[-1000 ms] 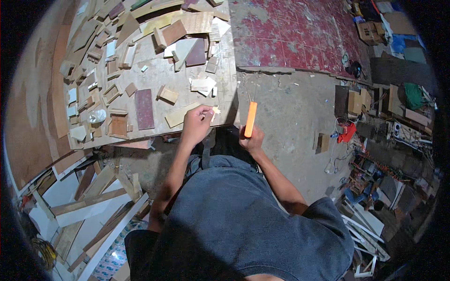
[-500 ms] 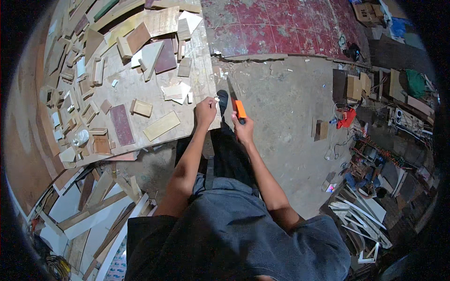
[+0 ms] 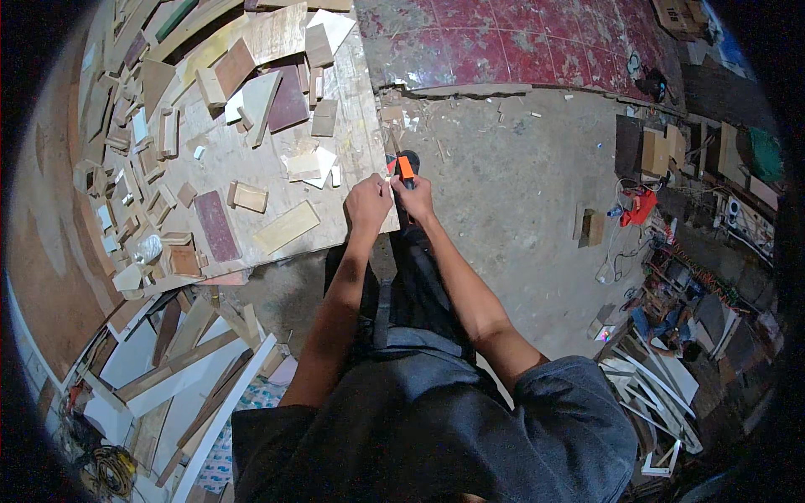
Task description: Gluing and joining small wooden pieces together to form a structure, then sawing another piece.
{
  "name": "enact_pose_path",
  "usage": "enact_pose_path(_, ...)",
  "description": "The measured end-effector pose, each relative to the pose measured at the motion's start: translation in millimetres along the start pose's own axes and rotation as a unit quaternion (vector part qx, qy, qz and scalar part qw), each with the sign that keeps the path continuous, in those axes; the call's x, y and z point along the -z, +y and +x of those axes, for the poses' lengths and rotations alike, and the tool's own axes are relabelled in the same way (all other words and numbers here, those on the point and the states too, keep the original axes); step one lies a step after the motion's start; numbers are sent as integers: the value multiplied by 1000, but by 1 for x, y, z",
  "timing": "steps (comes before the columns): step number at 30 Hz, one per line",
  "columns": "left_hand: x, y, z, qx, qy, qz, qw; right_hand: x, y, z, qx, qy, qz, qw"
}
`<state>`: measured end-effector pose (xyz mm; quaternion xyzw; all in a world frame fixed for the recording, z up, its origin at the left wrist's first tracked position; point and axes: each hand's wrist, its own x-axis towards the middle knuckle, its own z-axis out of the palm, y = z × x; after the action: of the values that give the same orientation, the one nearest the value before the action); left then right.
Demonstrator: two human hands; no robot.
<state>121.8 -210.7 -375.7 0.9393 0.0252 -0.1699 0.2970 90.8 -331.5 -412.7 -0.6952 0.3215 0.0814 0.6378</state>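
Note:
At the right edge of the plywood worktable [image 3: 327, 222], my left hand [image 3: 367, 203] is closed, its fingertips pinching a small pale piece too small to identify. Close beside it, my right hand [image 3: 415, 201] wraps round the handle of a hand saw [image 3: 406, 168] with orange and black on it. The saw points away from me just past the table edge; its blade is foreshortened and hard to make out. A pale rectangular board [image 3: 287, 226] and a small wooden block [image 3: 251, 195] lie left of my left hand.
Wood offcuts [image 3: 251, 67] crowd the table's far and left parts. A dark red board [image 3: 217, 226] lies near its front edge. Long scrap boards [image 3: 180, 369] lean at lower left. White strips [image 3: 654, 394] and cables [image 3: 616, 251] lie on the floor at right.
My right hand has brought the saw leftward and slightly away from me, up beside my left hand. My left hand stays at the table edge. The whole view has shifted slightly.

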Motion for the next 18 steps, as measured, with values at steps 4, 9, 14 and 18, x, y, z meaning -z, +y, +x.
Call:
enact_pose_path(4,4,-3,-2,-30,17,33,999,6,-4,5,-57,-77,13,995)
enact_pose_path(9,4,1,15,7,73,-2,997,12,4,8,-5,-73,-40,996)
enact_pose_path(14,-19,0,47,-67,216,3,974,8,-4,13,60,-60,-56,995)
enact_pose_path(18,-42,-2,43,-69,270,119,953,12,-20,16,2,-75,-67,995)
